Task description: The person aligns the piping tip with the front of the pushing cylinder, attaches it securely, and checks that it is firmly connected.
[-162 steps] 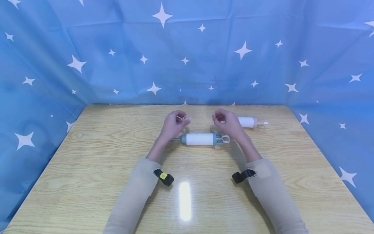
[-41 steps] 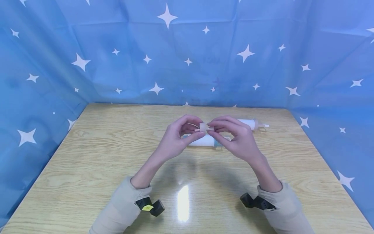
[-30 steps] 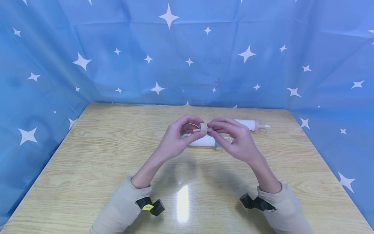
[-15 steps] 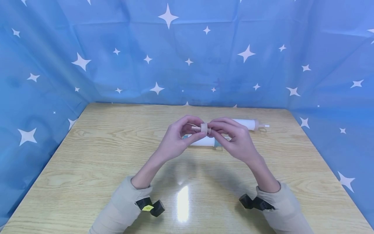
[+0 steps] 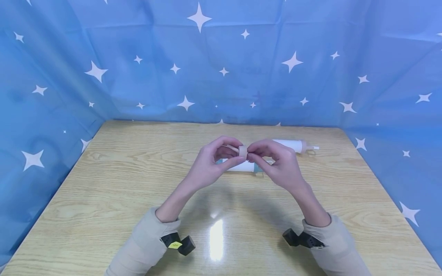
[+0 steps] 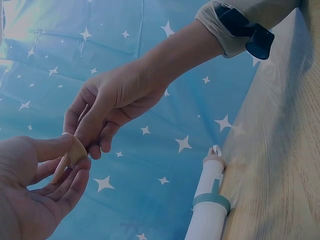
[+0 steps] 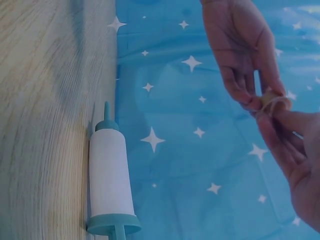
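Above the table, my left hand (image 5: 210, 161) pinches a beige round cap with a thin nozzle (image 5: 243, 152) between thumb and fingers. In the left wrist view the nozzle (image 6: 60, 169) points back toward the palm of my left hand (image 6: 35, 185). My right hand (image 5: 281, 163) has thumb and fingertips together at the cap's open end, pinching a small pale piece mostly hidden by the fingers. A thin pale ring (image 7: 280, 101) shows at the cap's mouth in the right wrist view, right at the fingertips of my right hand (image 7: 305, 165).
Below the hands, a white plunger syringe with blue-green ends (image 5: 246, 166) lies on the wooden table (image 5: 121, 191). Farther back on the right lies a second white syringe with pale pink ends (image 5: 291, 145). A blue star-printed cloth (image 5: 155, 84) surrounds the table's back and sides.
Both hands, apart over the table at first, have come together. The pale piece in my right fingertips has moved left against the cap, and the nozzle has tilted.
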Demonstrator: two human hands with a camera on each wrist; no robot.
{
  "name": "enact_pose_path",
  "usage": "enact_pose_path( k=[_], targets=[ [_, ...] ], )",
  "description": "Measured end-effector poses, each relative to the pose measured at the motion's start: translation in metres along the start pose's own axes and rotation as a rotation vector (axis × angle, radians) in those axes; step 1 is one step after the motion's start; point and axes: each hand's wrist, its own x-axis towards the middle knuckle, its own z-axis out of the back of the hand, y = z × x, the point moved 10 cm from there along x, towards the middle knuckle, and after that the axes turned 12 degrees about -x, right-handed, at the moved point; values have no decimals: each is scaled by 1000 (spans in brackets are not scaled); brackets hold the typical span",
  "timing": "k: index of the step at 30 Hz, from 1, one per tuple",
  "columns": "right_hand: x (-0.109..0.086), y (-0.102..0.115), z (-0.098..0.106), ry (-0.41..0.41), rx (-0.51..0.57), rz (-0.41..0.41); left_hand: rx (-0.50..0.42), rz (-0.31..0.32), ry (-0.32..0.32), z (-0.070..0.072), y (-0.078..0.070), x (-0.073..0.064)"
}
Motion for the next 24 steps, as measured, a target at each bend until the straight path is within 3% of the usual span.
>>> enact_pose_path(
  k=[14,24],
  targets=[
    [0,2,3,-43,5,28,-12,-11,31,-4,-1,0],
    [-2,1,6,-68,-89,28,-7,-24,47,-7,-2,-1]
  ],
)
